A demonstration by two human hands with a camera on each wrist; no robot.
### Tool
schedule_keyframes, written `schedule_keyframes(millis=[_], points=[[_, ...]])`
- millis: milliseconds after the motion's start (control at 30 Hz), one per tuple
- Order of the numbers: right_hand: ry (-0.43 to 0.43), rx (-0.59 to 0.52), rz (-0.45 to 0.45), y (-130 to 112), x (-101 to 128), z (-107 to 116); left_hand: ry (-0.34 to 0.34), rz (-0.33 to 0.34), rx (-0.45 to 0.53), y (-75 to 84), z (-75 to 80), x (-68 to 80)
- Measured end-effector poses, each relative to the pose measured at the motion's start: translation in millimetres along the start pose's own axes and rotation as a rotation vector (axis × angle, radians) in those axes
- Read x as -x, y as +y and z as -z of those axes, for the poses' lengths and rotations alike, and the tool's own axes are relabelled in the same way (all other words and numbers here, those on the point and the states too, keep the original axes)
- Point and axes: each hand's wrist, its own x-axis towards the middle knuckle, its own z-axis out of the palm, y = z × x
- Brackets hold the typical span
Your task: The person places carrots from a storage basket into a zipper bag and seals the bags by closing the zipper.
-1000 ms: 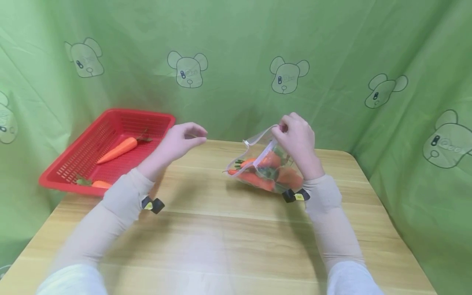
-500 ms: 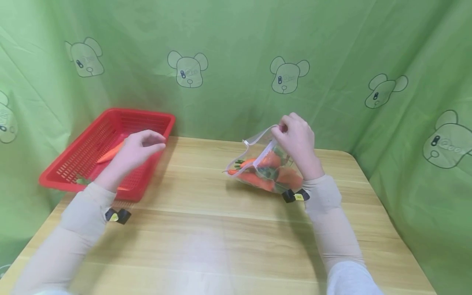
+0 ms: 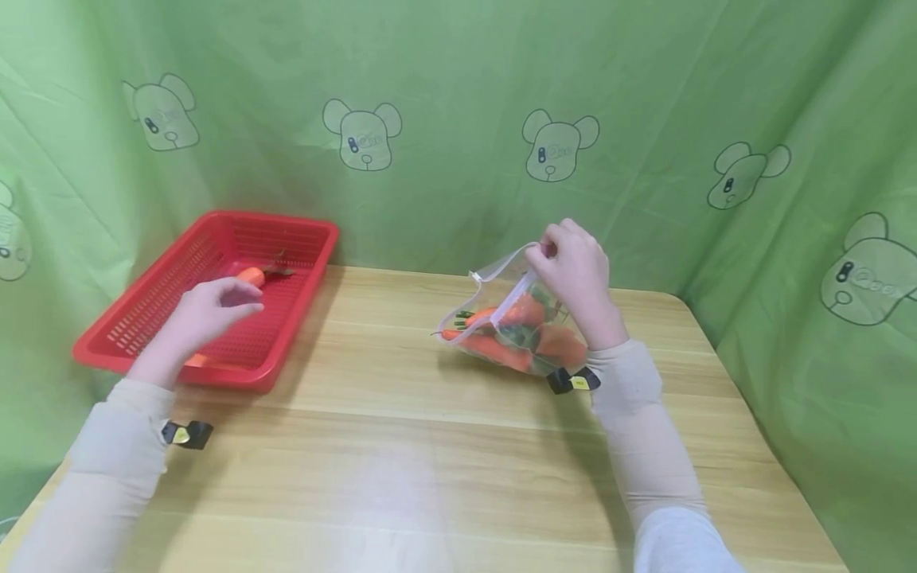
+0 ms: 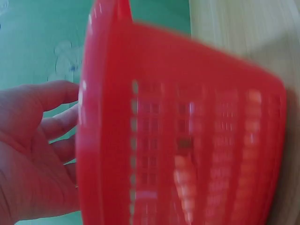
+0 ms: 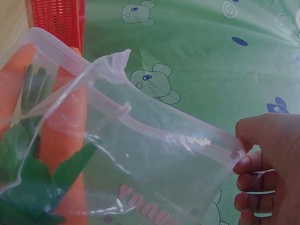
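My right hand [image 3: 576,270] pinches the upper corner of a clear zip bag [image 5: 154,154] between thumb and forefinger. Inside the bag lie several carrots [image 5: 61,140] with green leaves; its mouth gapes toward the left. Over the red plastic basket [image 3: 304,310] hovers my left hand [image 3: 204,314], fingers loosely bent and holding nothing. Beneath it, partly hidden by the hand, lies a carrot [image 3: 251,276] with a dark leafy top. Another carrot [image 3: 197,360] shows near the basket's front wall, mostly covered by my wrist. In the left wrist view the basket's wall hides part of the fingers.
The wooden table [image 3: 401,461] carries both the basket at its left and the bag right of its middle. A green curtain [image 3: 458,199] printed with bear heads hangs behind the table and along its sides.
My left hand has moved left, from the space between the basket and bag to above the basket. The right hand and the bag have stayed in place.
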Motion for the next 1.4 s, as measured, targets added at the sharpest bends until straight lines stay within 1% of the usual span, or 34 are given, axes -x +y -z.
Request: schedule_keyframes(millis=[233,333,567,700,867,1100,1167,1267,1400], points=[[0.001,0.003,-0.002,-0.8,0.1,0.0,-0.128,0.048,-0.111,-27.9,17.7,6.3],[0.003,0.004,-0.002,-0.7,0.1,-0.4,-0.164,0.057,-0.161,-38.5,23.4,6.8],[-0.004,0.004,-0.003,0.2,0.1,-1.1,-0.244,0.035,-0.222,-62.8,30.0,5.2],[-0.012,0.001,-0.01,0.1,0.2,-1.1,-0.318,0.03,-0.243,-72.9,31.2,6.0],[-0.013,-0.001,-0.012,-0.4,-0.5,-0.6,-0.39,0.018,-0.289,-77.4,32.3,6.7],[-0.016,0.001,-0.016,-0.7,-0.4,0.3,-0.474,0.06,-0.335,-75.3,34.6,4.0],[-0.019,0.001,-0.018,-0.8,-0.3,0.4,-0.499,0.061,-0.353,-74.8,34.9,2.9],[-0.019,0.0,-0.014,-0.8,0.0,0.6,-0.526,0.048,-0.384,-75.4,35.1,1.4],[-0.015,-0.004,-0.003,-1.3,0.3,1.2,-0.548,0.048,-0.394,-75.9,36.1,0.2]])
